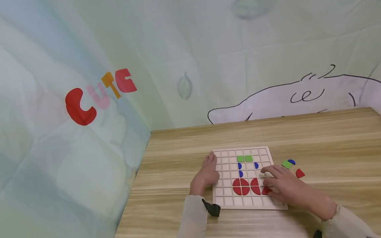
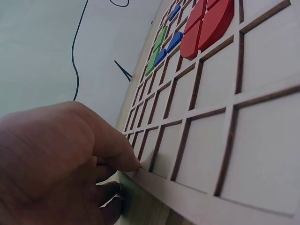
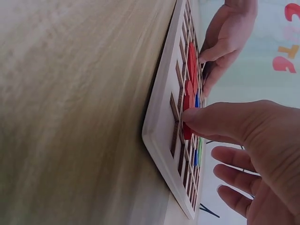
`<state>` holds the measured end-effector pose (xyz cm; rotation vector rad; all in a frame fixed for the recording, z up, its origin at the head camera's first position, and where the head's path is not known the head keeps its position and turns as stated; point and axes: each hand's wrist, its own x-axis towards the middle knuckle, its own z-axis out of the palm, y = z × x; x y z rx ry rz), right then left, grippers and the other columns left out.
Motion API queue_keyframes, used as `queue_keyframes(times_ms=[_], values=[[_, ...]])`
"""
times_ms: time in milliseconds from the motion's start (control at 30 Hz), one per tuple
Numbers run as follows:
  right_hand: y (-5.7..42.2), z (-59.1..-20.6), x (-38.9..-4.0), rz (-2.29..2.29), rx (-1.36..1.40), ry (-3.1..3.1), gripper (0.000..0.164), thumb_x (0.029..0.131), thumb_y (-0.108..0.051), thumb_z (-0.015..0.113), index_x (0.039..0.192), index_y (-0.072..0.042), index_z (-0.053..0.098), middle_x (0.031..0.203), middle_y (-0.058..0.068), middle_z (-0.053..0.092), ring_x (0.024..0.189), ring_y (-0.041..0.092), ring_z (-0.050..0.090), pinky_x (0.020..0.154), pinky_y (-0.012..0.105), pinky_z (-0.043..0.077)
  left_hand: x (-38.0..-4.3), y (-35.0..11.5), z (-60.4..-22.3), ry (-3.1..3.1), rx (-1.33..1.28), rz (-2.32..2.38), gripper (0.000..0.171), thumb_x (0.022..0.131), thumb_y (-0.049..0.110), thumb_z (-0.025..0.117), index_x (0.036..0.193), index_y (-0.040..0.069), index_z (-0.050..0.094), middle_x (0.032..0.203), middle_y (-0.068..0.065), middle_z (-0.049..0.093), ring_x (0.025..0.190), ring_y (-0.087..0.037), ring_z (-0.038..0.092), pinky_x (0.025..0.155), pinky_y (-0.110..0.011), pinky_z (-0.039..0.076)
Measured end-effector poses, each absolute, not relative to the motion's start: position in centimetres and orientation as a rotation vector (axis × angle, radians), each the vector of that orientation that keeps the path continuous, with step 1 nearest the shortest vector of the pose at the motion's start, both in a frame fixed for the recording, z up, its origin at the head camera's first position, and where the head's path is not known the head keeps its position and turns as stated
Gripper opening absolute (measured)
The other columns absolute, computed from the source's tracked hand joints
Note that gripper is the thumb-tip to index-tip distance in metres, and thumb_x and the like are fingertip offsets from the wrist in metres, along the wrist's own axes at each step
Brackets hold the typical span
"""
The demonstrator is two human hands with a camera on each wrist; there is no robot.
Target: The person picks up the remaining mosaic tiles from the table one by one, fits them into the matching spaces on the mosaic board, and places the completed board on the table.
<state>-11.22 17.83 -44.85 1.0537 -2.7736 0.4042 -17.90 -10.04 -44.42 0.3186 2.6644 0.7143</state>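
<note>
A pale wooden grid board (image 1: 226,200) lies on the table. My left hand (image 1: 208,172) rests along its left edge; in the left wrist view the thumb (image 2: 124,154) touches the rim. Over the board's right side, my right hand (image 1: 285,185) pinches a red quarter-circle tile (image 1: 266,190) beside a red half-disc (image 1: 256,186). The right wrist view shows the thumb against this red tile (image 3: 187,130), partly hiding it. Left of these is a full red disc (image 1: 241,186) of quarter tiles. Green squares (image 1: 244,158) and blue rounded tiles (image 1: 240,166) sit in higher cells.
Right of the board, loose on the table (image 1: 178,155), lie a green tile (image 1: 286,164), a blue tile (image 1: 292,162) and a red tile (image 1: 300,173). A printed cloth (image 1: 184,49) hangs behind the table and along its left side.
</note>
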Motion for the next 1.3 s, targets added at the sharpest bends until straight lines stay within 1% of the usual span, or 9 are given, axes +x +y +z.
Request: queue_keyframes(times_ms=[133,333,500,633,767,900,1067,1133,1300], values=[[17.8,-45.0,-11.2,0.399,1.078,-2.731,0.024,0.067,-0.025,0.081,0.088,-0.023,0.069,0.116,0.006,0.054,0.108,0.026,0.046,0.086,0.048,0.043,-17.9,-10.1,-44.4,2.665,0.326,0.71,0.07,0.083,-0.002,0.037,0.147,0.002,0.01,0.155,-0.006,-0.004,0.141,-0.024,-0.005,0.113,-0.038,0.008],[17.7,-45.3,-11.3,0.382,1.092,-2.694,0.025,0.068,-0.023,0.08,0.091,-0.024,0.07,0.114,0.004,0.056,0.107,0.024,0.049,0.085,0.046,0.043,-17.9,-10.2,-44.3,2.663,0.326,0.724,0.07,0.083,-0.003,0.037,0.147,0.001,0.01,0.155,-0.006,-0.004,0.141,-0.024,-0.005,0.113,-0.038,0.009],[17.6,-45.5,-11.3,0.38,1.089,-2.673,0.027,0.066,-0.021,0.081,0.091,-0.022,0.069,0.113,0.005,0.057,0.106,0.024,0.05,0.084,0.044,0.043,-17.9,-10.1,-44.3,2.659,0.323,0.724,0.07,0.083,-0.003,0.037,0.147,0.001,0.009,0.155,-0.006,-0.004,0.141,-0.024,-0.006,0.113,-0.037,0.008],[17.6,-45.5,-11.2,0.366,1.047,-2.676,0.031,0.064,-0.02,0.083,0.091,-0.02,0.068,0.113,0.006,0.057,0.106,0.025,0.049,0.086,0.046,0.044,-17.9,-10.0,-44.2,2.657,0.315,0.726,0.07,0.083,-0.002,0.037,0.147,0.002,0.009,0.155,-0.005,-0.005,0.141,-0.023,-0.006,0.113,-0.037,0.008],[17.6,-45.4,-11.1,0.352,0.997,-2.691,0.034,0.063,-0.021,0.084,0.092,-0.02,0.067,0.114,0.006,0.058,0.107,0.025,0.048,0.087,0.046,0.045,-17.8,-10.0,-44.1,2.659,0.31,0.745,0.069,0.084,-0.002,0.037,0.147,0.003,0.01,0.155,-0.005,-0.004,0.141,-0.023,-0.006,0.113,-0.038,0.008],[17.7,-45.4,-10.9,0.392,0.969,-2.708,0.032,0.064,-0.022,0.083,0.092,-0.02,0.067,0.114,0.006,0.057,0.108,0.024,0.048,0.088,0.046,0.044,-17.8,-10.0,-44.2,2.662,0.313,0.737,0.069,0.084,-0.002,0.037,0.147,0.002,0.01,0.155,-0.005,-0.004,0.141,-0.023,-0.005,0.113,-0.038,0.008],[18.3,-45.1,-10.9,0.463,0.892,-2.675,0.028,0.066,-0.018,0.081,0.088,-0.021,0.063,0.113,0.007,0.057,0.103,0.025,0.051,0.082,0.045,0.044,-17.7,-10.1,-44.2,2.665,0.317,0.734,0.069,0.084,-0.002,0.037,0.147,0.002,0.01,0.155,-0.006,-0.004,0.141,-0.024,-0.005,0.113,-0.038,0.008],[18.8,-45.0,-11.1,0.463,0.862,-2.622,0.029,0.065,-0.014,0.081,0.086,-0.02,0.062,0.11,0.008,0.057,0.098,0.026,0.053,0.078,0.044,0.044,-17.7,-10.1,-44.2,2.663,0.314,0.743,0.069,0.083,-0.002,0.037,0.147,0.002,0.01,0.155,-0.006,-0.004,0.141,-0.024,-0.005,0.113,-0.038,0.009],[20.7,-44.6,-11.3,0.453,0.769,-2.529,0.032,0.058,-0.007,0.08,0.083,-0.016,0.062,0.105,0.013,0.058,0.095,0.033,0.053,0.075,0.051,0.043,-17.7,-10.1,-44.1,2.667,0.322,0.738,0.069,0.083,-0.002,0.037,0.147,0.001,0.011,0.155,-0.006,-0.003,0.141,-0.025,-0.004,0.113,-0.039,0.009]])
